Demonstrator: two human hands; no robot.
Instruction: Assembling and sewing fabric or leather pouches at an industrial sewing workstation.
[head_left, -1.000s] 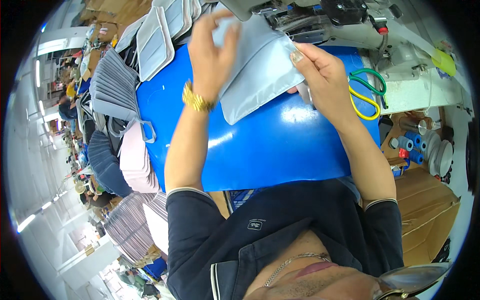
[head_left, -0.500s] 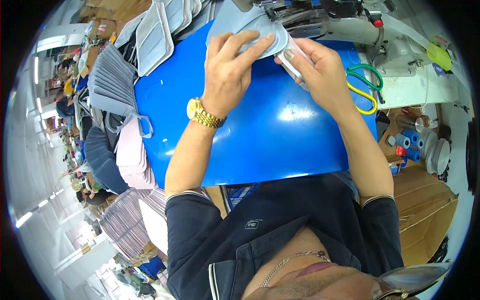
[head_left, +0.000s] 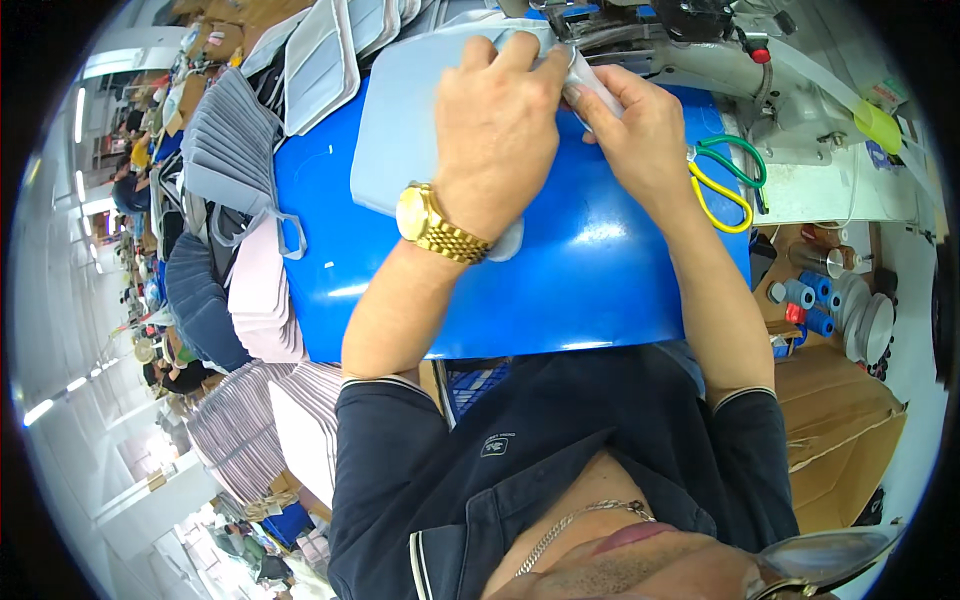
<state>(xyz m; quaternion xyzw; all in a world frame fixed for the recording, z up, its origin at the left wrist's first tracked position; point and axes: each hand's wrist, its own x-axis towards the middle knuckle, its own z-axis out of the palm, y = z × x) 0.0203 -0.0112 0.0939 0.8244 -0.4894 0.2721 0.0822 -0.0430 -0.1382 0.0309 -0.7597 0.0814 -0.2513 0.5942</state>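
At the blue bench's (head_left: 600, 290) far edge, left hand (head_left: 500, 125) covers grey fabric (head_left: 395, 130), its grip I cannot tell; right hand (head_left: 637, 125) pinches pale cloth (head_left: 594, 92). Uneven pulling could pucker both.

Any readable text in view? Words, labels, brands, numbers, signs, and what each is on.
None legible.
Emblem on the dark shirt: tiny lettering, too small to read.
Gold watch: dial markings too small.
Printed patch near the yellow-green piece: blurred.
Grey fabric under the left hand: no print visible.
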